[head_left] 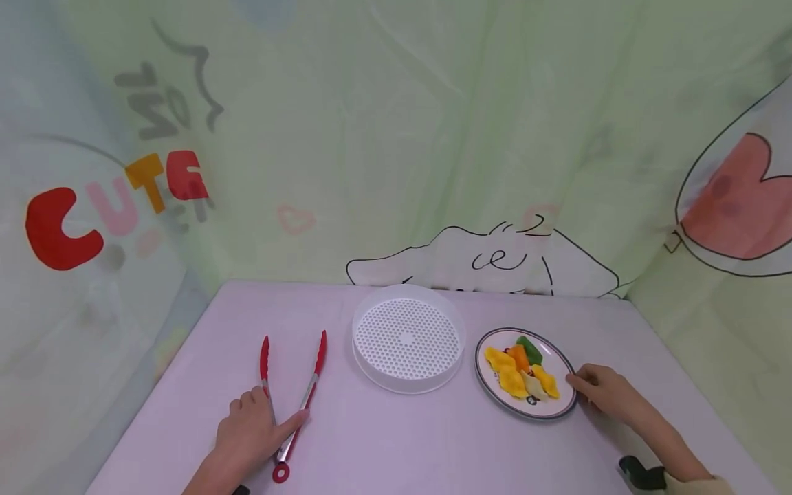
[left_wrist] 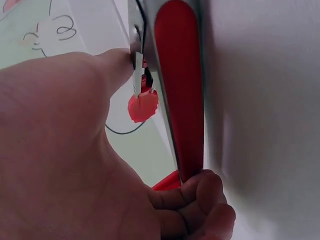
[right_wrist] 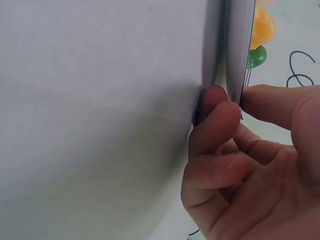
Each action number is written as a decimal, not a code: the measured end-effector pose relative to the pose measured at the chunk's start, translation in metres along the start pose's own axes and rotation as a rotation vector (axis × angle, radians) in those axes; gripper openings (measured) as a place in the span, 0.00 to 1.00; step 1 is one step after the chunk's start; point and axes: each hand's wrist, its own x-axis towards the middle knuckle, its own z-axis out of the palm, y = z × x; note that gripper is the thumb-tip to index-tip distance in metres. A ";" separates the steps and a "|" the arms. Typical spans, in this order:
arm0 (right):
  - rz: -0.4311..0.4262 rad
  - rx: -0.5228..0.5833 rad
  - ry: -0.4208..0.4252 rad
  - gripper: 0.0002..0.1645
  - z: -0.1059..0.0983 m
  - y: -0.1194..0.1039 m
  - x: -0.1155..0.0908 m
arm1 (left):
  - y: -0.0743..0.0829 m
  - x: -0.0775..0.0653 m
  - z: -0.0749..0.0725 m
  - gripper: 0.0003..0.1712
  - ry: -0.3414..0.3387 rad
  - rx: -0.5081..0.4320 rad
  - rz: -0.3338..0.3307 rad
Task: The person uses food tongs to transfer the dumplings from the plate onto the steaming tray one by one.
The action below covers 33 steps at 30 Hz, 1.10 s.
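Observation:
My left hand [head_left: 250, 427] holds the tongs [head_left: 311, 388] by their silver arms, thumb on one arm and fingers at the other. The tongs lie spread in a V, red tips pointing away, a red ring at the near end. In the left wrist view the fingertips touch the end of a red grip panel [left_wrist: 180, 85]. On the right, my right hand [head_left: 609, 393] pinches the rim of a round dark-edged plate [head_left: 502, 339]. Yellow [head_left: 512, 382], orange [head_left: 518, 357], green [head_left: 530, 350] and beige dumpling-shaped pieces [head_left: 533, 386] sit on it. The right wrist view shows the plate edge [right_wrist: 238, 50] between thumb and fingers.
A white round steamer tray [head_left: 405, 323] with many small holes stands at the table's far middle, between tongs and plate. The pale table [head_left: 396, 447] ends at a printed curtain [head_left: 396, 137] behind and on both sides.

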 end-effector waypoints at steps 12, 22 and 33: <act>0.031 -0.006 0.025 0.23 0.003 0.003 -0.002 | -0.004 0.009 0.007 0.56 -0.028 -0.045 -0.065; 0.059 0.005 0.026 0.22 0.005 0.008 -0.011 | -0.008 0.003 -0.028 0.36 0.171 -0.110 0.091; 0.013 0.007 0.047 0.21 0.004 -0.003 -0.008 | 0.035 0.010 -0.060 0.34 0.339 -0.105 0.326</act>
